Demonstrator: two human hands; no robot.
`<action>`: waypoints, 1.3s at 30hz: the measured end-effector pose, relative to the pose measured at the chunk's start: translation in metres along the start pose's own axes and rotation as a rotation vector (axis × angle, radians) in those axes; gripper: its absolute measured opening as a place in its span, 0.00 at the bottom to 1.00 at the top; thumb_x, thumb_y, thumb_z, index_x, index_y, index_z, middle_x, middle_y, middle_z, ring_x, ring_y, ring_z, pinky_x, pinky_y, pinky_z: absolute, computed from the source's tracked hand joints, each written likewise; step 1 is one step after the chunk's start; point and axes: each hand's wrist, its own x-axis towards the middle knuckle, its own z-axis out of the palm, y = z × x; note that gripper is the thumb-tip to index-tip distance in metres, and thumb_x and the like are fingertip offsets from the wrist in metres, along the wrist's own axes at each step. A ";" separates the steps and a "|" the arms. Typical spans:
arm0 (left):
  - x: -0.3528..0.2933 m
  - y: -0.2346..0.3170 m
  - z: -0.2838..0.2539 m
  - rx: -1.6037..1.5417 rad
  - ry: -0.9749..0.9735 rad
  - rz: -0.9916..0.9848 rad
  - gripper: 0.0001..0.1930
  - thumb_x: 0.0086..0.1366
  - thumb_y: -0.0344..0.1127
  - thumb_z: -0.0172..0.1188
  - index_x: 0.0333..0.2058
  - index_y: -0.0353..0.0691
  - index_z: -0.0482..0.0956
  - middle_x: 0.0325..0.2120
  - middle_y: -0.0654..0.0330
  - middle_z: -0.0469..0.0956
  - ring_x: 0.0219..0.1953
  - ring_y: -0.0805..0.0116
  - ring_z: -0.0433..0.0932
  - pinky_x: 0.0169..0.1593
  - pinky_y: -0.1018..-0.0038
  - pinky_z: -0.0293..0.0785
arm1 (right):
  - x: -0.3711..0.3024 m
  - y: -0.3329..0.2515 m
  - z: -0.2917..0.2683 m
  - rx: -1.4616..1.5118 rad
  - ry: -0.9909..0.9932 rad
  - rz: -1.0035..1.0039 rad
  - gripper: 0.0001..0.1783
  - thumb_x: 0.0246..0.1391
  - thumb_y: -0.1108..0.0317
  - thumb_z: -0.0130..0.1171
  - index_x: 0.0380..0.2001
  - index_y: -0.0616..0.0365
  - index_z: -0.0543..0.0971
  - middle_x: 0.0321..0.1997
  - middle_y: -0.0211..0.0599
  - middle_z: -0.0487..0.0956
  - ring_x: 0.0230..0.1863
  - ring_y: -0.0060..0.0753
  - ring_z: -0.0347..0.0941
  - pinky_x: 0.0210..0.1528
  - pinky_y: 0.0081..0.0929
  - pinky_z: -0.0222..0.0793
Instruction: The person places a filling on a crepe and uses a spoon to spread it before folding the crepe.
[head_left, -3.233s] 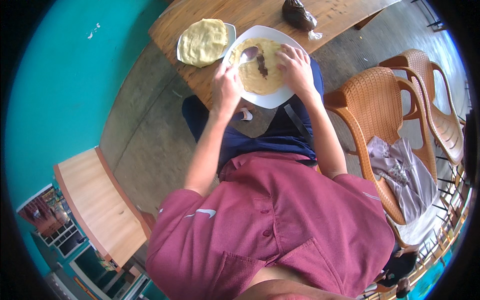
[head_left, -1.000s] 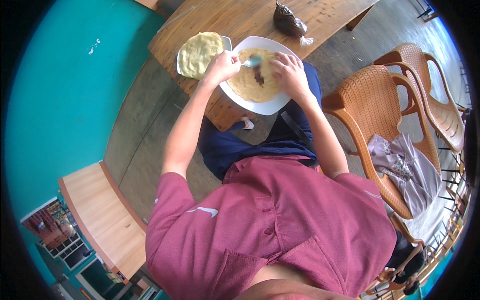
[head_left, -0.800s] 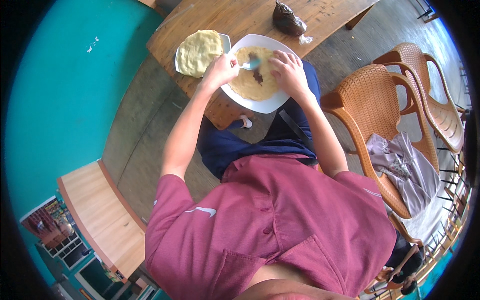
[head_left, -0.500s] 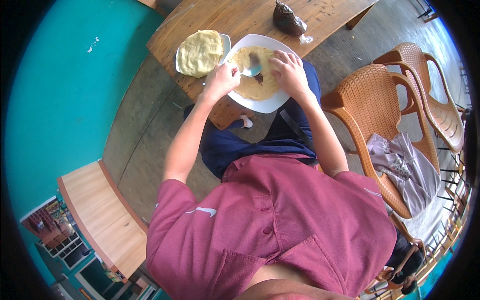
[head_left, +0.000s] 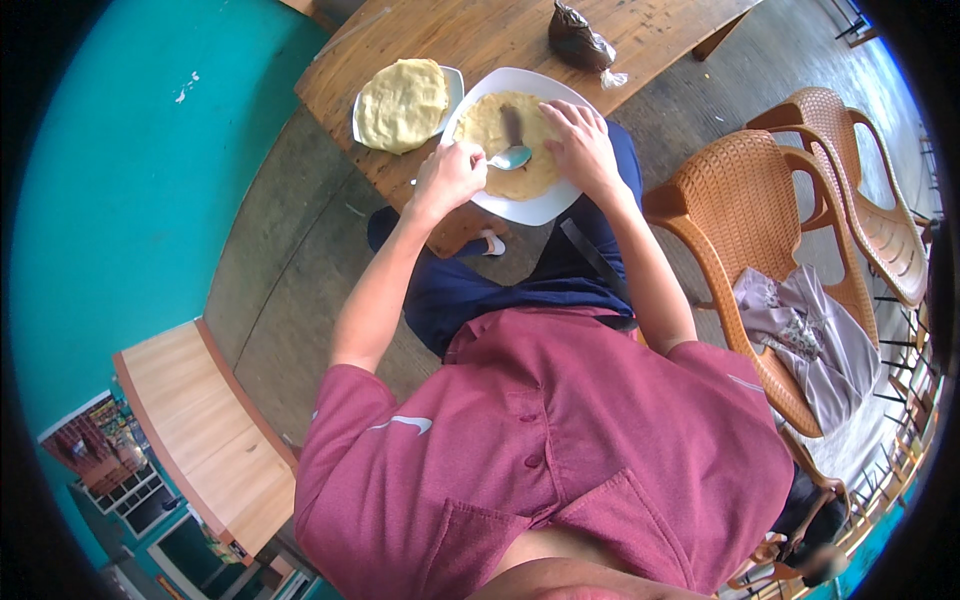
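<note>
My left hand (head_left: 450,178) is closed round the handle of a metal spoon (head_left: 512,157). The spoon's bowl rests over the middle of a thin, pale yellow pancake (head_left: 482,117), just below a dark brown smear of filling (head_left: 512,122). Under the pancake is a white plate (head_left: 530,209), held partly beyond the table's near edge, over my lap. My right hand (head_left: 582,150) lies with fingers stretched over the pancake's right edge. Left of it, more pale pancakes (head_left: 403,105) cover a smaller white plate (head_left: 455,90).
A tied plastic bag of dark brown stuff (head_left: 578,38) sits farther back on the wooden table (head_left: 450,35). Woven brown chairs (head_left: 735,185) stand to the right, one with a grey cloth (head_left: 800,335) on it. On the left are a teal wall (head_left: 120,180) and a light wooden table (head_left: 200,420).
The spoon has moved down across the pancake, toward me, leaving a dark smear above its bowl. My left hand has shifted slightly down and right; my right hand stays in place.
</note>
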 end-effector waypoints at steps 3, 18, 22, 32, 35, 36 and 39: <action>-0.007 0.003 0.002 0.021 0.024 0.016 0.10 0.61 0.38 0.59 0.34 0.40 0.85 0.30 0.45 0.83 0.35 0.44 0.84 0.40 0.56 0.80 | -0.001 0.000 0.000 -0.005 -0.004 0.006 0.31 0.50 0.67 0.66 0.60 0.51 0.76 0.63 0.35 0.74 0.66 0.42 0.66 0.69 0.43 0.58; -0.052 0.013 0.025 -0.009 0.206 0.125 0.07 0.63 0.31 0.60 0.33 0.36 0.84 0.33 0.49 0.84 0.36 0.45 0.83 0.40 0.58 0.79 | -0.001 0.000 -0.001 -0.001 0.026 0.003 0.30 0.50 0.67 0.66 0.59 0.51 0.77 0.62 0.33 0.76 0.65 0.41 0.68 0.68 0.42 0.60; -0.055 0.018 0.023 0.016 0.155 0.105 0.07 0.63 0.32 0.59 0.33 0.37 0.84 0.32 0.49 0.83 0.36 0.44 0.82 0.40 0.56 0.78 | -0.001 0.000 -0.001 0.000 0.029 0.012 0.30 0.49 0.66 0.66 0.59 0.52 0.77 0.62 0.33 0.76 0.65 0.41 0.69 0.68 0.42 0.60; -0.044 0.023 -0.002 -0.042 -0.182 -0.033 0.09 0.62 0.34 0.60 0.30 0.34 0.84 0.25 0.51 0.83 0.28 0.55 0.82 0.35 0.62 0.76 | -0.001 0.001 0.002 0.009 0.040 0.028 0.31 0.48 0.68 0.67 0.58 0.52 0.77 0.62 0.32 0.77 0.65 0.40 0.69 0.69 0.41 0.60; -0.033 -0.025 0.004 -0.590 -0.447 -0.081 0.09 0.65 0.35 0.64 0.32 0.34 0.85 0.21 0.70 0.77 0.24 0.82 0.70 0.29 0.77 0.68 | -0.001 0.001 0.004 0.024 0.032 0.013 0.31 0.47 0.68 0.68 0.58 0.53 0.77 0.62 0.33 0.76 0.65 0.40 0.69 0.69 0.42 0.60; -0.030 -0.021 -0.009 -0.645 -0.431 -0.068 0.08 0.67 0.34 0.62 0.33 0.36 0.85 0.22 0.73 0.76 0.23 0.84 0.68 0.27 0.82 0.64 | -0.002 0.002 0.004 0.026 0.033 0.017 0.31 0.47 0.68 0.68 0.58 0.53 0.77 0.62 0.33 0.76 0.65 0.41 0.69 0.69 0.42 0.60; -0.024 -0.006 -0.033 -0.753 -0.372 -0.213 0.08 0.70 0.34 0.60 0.33 0.37 0.82 0.22 0.74 0.73 0.23 0.89 0.65 0.27 0.87 0.59 | -0.003 0.004 0.003 0.022 0.030 0.021 0.31 0.47 0.68 0.68 0.58 0.53 0.77 0.63 0.33 0.76 0.65 0.41 0.68 0.69 0.43 0.60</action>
